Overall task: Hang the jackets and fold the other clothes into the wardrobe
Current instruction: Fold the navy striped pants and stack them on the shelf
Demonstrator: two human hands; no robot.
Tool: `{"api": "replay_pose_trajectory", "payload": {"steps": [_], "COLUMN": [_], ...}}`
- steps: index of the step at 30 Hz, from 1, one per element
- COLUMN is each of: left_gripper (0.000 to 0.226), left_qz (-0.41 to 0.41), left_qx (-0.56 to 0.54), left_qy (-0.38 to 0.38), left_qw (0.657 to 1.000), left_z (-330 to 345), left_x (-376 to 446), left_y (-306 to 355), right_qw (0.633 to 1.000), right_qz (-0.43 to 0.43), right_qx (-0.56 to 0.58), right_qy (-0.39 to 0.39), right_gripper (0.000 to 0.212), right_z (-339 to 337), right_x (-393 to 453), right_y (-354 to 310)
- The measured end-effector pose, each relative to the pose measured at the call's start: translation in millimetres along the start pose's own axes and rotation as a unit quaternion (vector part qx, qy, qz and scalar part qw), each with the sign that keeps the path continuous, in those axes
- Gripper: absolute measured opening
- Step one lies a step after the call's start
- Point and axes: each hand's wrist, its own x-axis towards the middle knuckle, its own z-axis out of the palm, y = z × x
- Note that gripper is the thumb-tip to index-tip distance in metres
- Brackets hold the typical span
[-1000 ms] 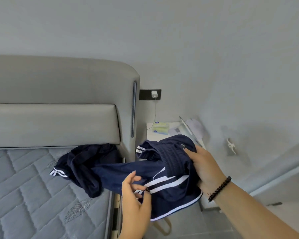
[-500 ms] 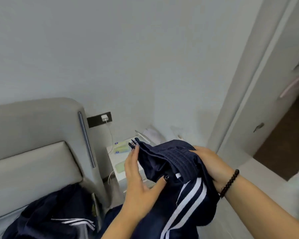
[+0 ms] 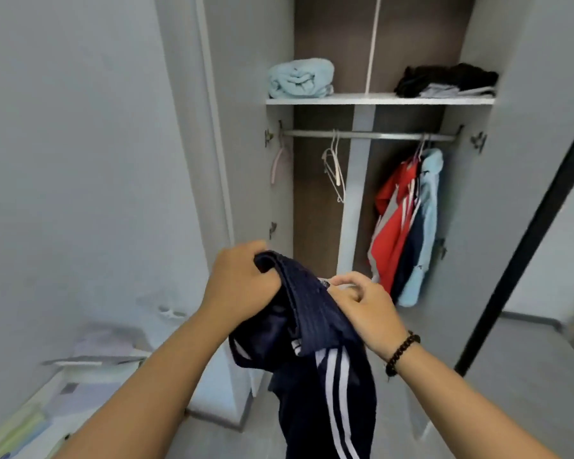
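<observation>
- navy garment [image 3: 315,329] with white side stripes, bunched up and hanging down, right in front of the open wardrobe [image 3: 378,100]
- left hand [image 3: 242,283] grips its top edge
- right hand [image 3: 365,306] pinches the fabric, fingers curled

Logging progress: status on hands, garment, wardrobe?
Left hand and right hand grip navy striped garment, unfolded. Wardrobe open ahead. Nothing blocking.
</observation>
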Motion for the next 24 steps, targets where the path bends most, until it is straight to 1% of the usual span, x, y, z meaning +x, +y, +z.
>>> {"api": "replay_pose_trajectory", "payload": {"steps": [2,4,8,10,11,12,13,15,17,19,21,24], "left_gripper": [0.014,0.02,0.02,0.021,0.022,0.023,0.024,0.025,0.026,0.029,0.04,0.053], "left_qz": [0.035,0.071,0.121,0.143,0.158,0.172,0.183,0.2,0.213,0.216,0.208,0.187], "left_qx": [0.021,0.05,0.075,0.101,0.113,0.125,0.136,0.155,0.174,0.206,0.24,0.289], "left_qy": [-0.011,-0.032,-0.047,-0.059,-0.062,-0.061,-0.058,-0.054,-0.045,-0.028,-0.019,-0.054], "left_qw": [0.999,0.996,0.989,0.983,0.979,0.975,0.972,0.966,0.96,0.954,0.948,0.937], "left_z": [21,41,73,87,94,101,107,116,121,120,116,112], "left_x": [21,38,64,75,79,83,86,91,98,104,109,111], "left_y": [31,63,122,150,163,175,186,202,209,204,193,172], "right_qw": [0.998,0.994,0.993,0.989,0.986,0.983,0.98,0.978,0.974,0.967,0.955,0.939], "right_qz": [-0.003,-0.033,-0.078,-0.095,-0.101,-0.104,-0.102,-0.095,-0.1,-0.096,-0.076,-0.066], "right_qx": [0.035,0.043,0.009,0.002,0.006,0.007,-0.003,-0.061,-0.122,-0.182,-0.254,-0.33], "right_qy": [0.059,0.099,0.089,0.116,0.135,0.154,0.169,0.176,0.164,0.15,0.13,0.068], "right_gripper": [0.009,0.016,0.034,0.053,0.059,0.061,0.059,0.045,0.028,0.019,0.015,0.021], "right_z": [-21,-47,-89,-106,-114,-123,-133,-155,-180,-208,-236,-268], "right_x": [-9,-14,-17,-17,-16,-14,-10,-2,6,13,20,33], "right_y": [3,0,-8,-14,-19,-24,-28,-31,-28,-22,-19,-20]}}
